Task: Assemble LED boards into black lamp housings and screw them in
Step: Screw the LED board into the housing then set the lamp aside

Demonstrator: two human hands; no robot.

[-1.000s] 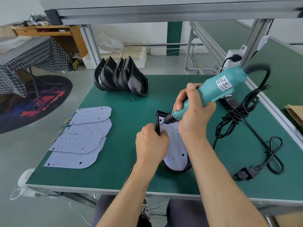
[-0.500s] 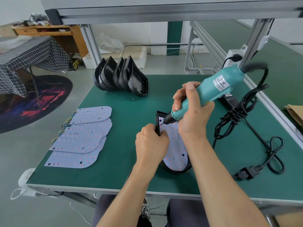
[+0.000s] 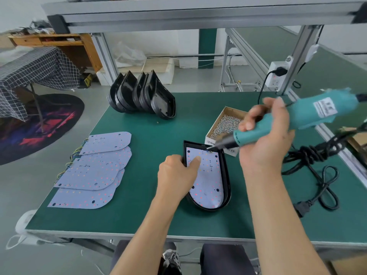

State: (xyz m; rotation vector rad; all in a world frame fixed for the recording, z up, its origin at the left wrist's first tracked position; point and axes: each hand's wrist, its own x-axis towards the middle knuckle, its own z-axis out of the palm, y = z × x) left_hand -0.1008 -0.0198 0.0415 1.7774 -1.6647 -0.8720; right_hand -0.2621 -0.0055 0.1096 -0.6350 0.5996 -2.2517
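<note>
Green-topped bench, as I see it

On my green bench (image 3: 151, 215) lie spare LED boards (image 3: 93, 171) at left, stacked black housings (image 3: 143, 96) at back, one housing (image 3: 226, 175) holding a board, a screw box (image 3: 224, 126), a coiled black cord (image 3: 317, 171) at right.

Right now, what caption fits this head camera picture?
Left hand steadies the LED board in its black housing while the right hand aims the teal screwdriver.
</note>
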